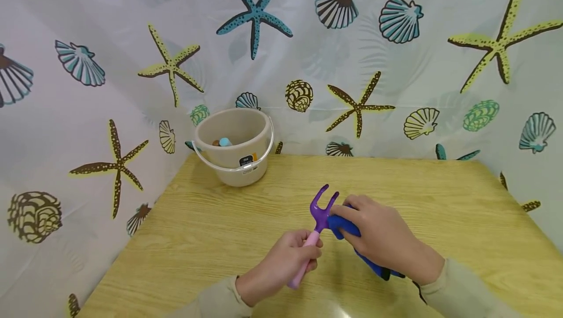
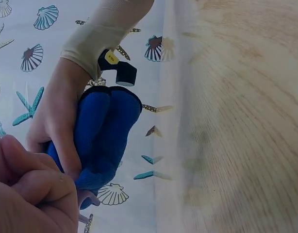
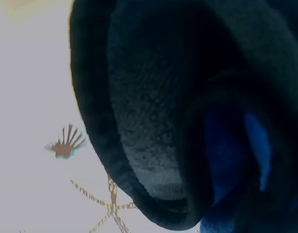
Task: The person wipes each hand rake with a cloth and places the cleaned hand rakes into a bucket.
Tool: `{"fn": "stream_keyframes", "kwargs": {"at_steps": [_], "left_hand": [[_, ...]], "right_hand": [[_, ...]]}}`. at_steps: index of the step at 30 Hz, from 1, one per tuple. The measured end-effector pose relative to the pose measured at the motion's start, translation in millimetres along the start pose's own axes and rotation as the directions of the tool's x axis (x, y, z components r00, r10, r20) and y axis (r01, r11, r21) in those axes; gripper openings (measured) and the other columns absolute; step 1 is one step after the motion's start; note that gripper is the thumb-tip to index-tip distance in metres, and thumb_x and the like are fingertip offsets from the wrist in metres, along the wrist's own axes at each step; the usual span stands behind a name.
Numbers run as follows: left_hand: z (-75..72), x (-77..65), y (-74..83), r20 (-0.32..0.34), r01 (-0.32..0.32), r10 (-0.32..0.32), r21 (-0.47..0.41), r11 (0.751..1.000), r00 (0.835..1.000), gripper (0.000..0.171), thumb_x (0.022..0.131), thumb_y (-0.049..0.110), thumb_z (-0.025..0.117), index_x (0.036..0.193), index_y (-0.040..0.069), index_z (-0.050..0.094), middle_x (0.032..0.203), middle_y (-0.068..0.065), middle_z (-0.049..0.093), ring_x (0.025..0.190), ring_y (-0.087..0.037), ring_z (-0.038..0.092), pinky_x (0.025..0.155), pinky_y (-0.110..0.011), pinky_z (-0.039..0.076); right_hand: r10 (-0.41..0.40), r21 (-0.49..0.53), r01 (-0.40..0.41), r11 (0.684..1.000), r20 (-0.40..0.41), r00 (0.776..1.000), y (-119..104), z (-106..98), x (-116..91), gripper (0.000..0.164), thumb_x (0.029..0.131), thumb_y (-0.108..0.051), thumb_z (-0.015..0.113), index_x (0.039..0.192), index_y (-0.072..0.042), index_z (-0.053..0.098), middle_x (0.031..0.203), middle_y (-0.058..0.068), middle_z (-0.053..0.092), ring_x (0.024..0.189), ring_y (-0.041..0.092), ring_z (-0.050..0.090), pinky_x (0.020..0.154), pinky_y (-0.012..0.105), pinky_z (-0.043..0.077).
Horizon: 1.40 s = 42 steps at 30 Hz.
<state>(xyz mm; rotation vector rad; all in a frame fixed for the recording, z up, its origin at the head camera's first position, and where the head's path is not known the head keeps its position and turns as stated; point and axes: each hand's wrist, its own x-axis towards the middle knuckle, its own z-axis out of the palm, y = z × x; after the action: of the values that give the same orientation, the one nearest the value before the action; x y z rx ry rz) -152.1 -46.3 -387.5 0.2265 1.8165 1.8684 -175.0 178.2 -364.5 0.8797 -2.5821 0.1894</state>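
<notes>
My left hand grips the pink handle of a small garden hand fork with a purple head. Two purple tines show, pointing up and away. In my right hand is a bunched blue cloth with black edging. The cloth touches the fork at the base of its tines, and part of it hangs below the palm. In the left wrist view, the cloth appears folded under the right hand, with the left hand close by. Dark cloth folds fill much of the right wrist view.
A beige bucket with a raised rim and a wire handle stands at the back left of the wooden table. Inside it, a light blue thing and a brown one show. A curtain with starfish and shells surrounds the table.
</notes>
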Motion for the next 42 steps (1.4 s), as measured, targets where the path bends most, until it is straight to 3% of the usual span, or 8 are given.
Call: {"fn": "stream_keyframes", "kwargs": {"at_steps": [11, 15, 20, 23, 27, 34, 38, 42], "left_hand": [[-0.4, -1.0, -2.2, -0.017, -0.015, 0.016, 0.044, 0.999, 1.000, 0.018, 0.094, 0.010, 0.059, 0.108, -0.001, 0.057, 0.079, -0.004, 0.053, 0.062, -0.012, 0.047, 0.049, -0.020, 0.036], [-0.3, -1.2, -0.1, -0.021, -0.026, 0.028, 0.071, 0.997, 0.999, 0.017, 0.093, 0.011, 0.059, 0.106, 0.000, 0.057, 0.073, -0.003, 0.052, 0.060, -0.012, 0.045, 0.046, -0.021, 0.033], [2.1, -1.0, 1.9, 0.022, -0.037, 0.035, 0.087, 0.996, 0.999, 0.012, 0.093, 0.011, 0.059, 0.102, 0.003, 0.056, 0.067, -0.003, 0.051, 0.058, -0.012, 0.044, 0.047, -0.022, 0.032], [2.2, -2.3, 1.6, 0.050, -0.043, 0.039, 0.085, 0.995, 0.998, 0.009, 0.093, 0.009, 0.059, 0.098, 0.003, 0.055, 0.067, -0.002, 0.050, 0.058, -0.012, 0.044, 0.048, -0.022, 0.032], [0.6, -4.0, 1.5, 0.064, -0.051, 0.045, 0.097, 0.994, 0.997, 0.007, 0.093, 0.008, 0.058, 0.096, 0.003, 0.055, 0.068, -0.002, 0.048, 0.058, -0.012, 0.043, 0.047, -0.022, 0.030], [0.4, -3.0, 3.1, 0.037, -0.051, 0.048, 0.095, 0.994, 0.998, 0.008, 0.092, 0.008, 0.059, 0.096, 0.001, 0.058, 0.072, -0.002, 0.051, 0.059, -0.012, 0.045, 0.048, -0.021, 0.033], [0.1, -1.7, 4.4, 0.035, -0.037, 0.035, 0.054, 0.998, 0.999, 0.009, 0.092, 0.007, 0.059, 0.098, 0.000, 0.058, 0.076, -0.003, 0.051, 0.061, -0.011, 0.045, 0.050, -0.019, 0.033], [-0.4, -2.4, 5.5, 0.020, -0.026, 0.025, 0.046, 0.999, 0.999, 0.011, 0.091, 0.006, 0.059, 0.100, 0.000, 0.058, 0.077, -0.003, 0.051, 0.061, -0.011, 0.046, 0.049, -0.019, 0.033]], "right_hand": [[-0.046, -0.208, 0.018, 0.978, -0.133, 0.990, 18, 8, 8, 0.045, 0.078, -0.025, 0.087, 0.117, -0.013, 0.069, 0.103, 0.014, 0.064, 0.085, 0.028, 0.061, 0.060, 0.040, 0.060], [-0.041, -0.162, 0.016, 0.987, -0.153, 0.987, 14, -4, 18, 0.045, 0.078, -0.027, 0.087, 0.118, -0.015, 0.070, 0.103, 0.011, 0.064, 0.089, 0.026, 0.062, 0.061, 0.041, 0.060], [-0.103, -0.107, 0.095, 0.990, -0.071, 0.992, -3, -3, 22, 0.046, 0.079, -0.029, 0.085, 0.121, -0.017, 0.070, 0.108, 0.009, 0.066, 0.090, 0.023, 0.061, 0.062, 0.037, 0.060], [-0.083, -0.122, 0.076, 0.990, -0.052, 0.995, -7, 1, 23, 0.047, 0.079, -0.030, 0.085, 0.122, -0.017, 0.070, 0.107, 0.009, 0.066, 0.088, 0.021, 0.060, 0.061, 0.036, 0.060], [-0.044, -0.149, 0.031, 0.988, -0.085, 0.995, -5, 5, 25, 0.044, 0.080, -0.030, 0.084, 0.120, -0.017, 0.070, 0.101, 0.007, 0.065, 0.084, 0.021, 0.060, 0.059, 0.036, 0.059], [-0.071, -0.205, 0.040, 0.978, -0.149, 0.986, 1, 12, 28, 0.043, 0.078, -0.024, 0.084, 0.116, -0.015, 0.066, 0.098, 0.009, 0.061, 0.080, 0.023, 0.057, 0.055, 0.035, 0.056], [-0.113, -0.270, 0.057, 0.961, -0.194, 0.975, 2, 16, 28, 0.041, 0.076, -0.019, 0.084, 0.113, -0.011, 0.066, 0.097, 0.012, 0.061, 0.079, 0.025, 0.057, 0.055, 0.035, 0.056], [-0.189, -0.412, 0.081, 0.908, -0.228, 0.955, 1, 12, 30, 0.036, 0.079, -0.012, 0.081, 0.110, -0.007, 0.063, 0.096, 0.015, 0.061, 0.078, 0.027, 0.058, 0.053, 0.033, 0.053]]}}
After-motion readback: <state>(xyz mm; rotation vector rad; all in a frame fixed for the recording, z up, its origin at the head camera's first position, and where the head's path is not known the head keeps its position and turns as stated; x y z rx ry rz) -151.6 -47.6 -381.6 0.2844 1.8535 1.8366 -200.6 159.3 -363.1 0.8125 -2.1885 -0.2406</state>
